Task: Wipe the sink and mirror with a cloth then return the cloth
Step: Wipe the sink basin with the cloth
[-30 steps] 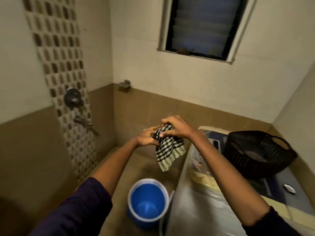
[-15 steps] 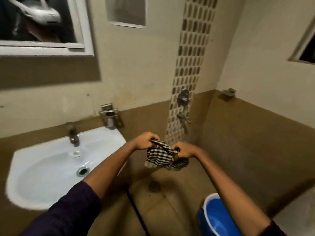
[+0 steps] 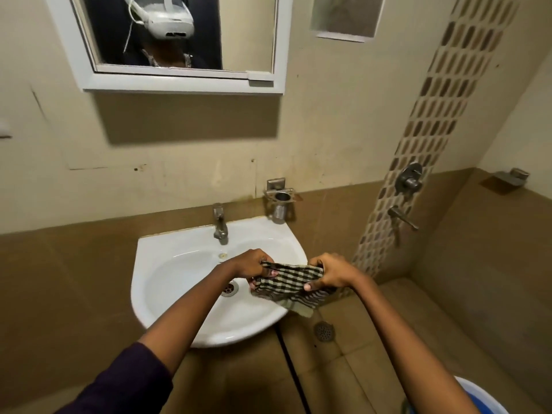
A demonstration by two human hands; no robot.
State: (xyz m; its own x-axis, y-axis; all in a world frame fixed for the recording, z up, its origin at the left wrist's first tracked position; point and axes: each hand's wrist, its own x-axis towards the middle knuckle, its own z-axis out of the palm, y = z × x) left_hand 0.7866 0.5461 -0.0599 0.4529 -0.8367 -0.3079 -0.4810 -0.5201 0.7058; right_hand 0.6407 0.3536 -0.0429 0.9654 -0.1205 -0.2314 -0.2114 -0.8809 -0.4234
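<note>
A black-and-white checked cloth (image 3: 291, 286) is stretched between my two hands, above the right rim of the white wall-mounted sink (image 3: 179, 294). My left hand (image 3: 252, 264) grips its left end over the basin, and my right hand (image 3: 331, 271) grips its right end just past the sink's edge. A loose corner of the cloth hangs down below my hands. The white-framed mirror (image 3: 248, 34) hangs on the wall above the sink at the top left. It reflects a person wearing a head-mounted camera.
A chrome tap (image 3: 219, 224) stands at the sink's back edge, with a metal cup holder (image 3: 280, 201) to its right. Shower valves (image 3: 410, 177) sit on the mosaic tile strip at right. A floor drain (image 3: 324, 331) and a blue bucket (image 3: 481, 398) are below right.
The view has swung left from the window wall to the sink and mirror. My hands have carried the cloth along and pulled it out wider, from bunched to stretched over the sink's right rim.
</note>
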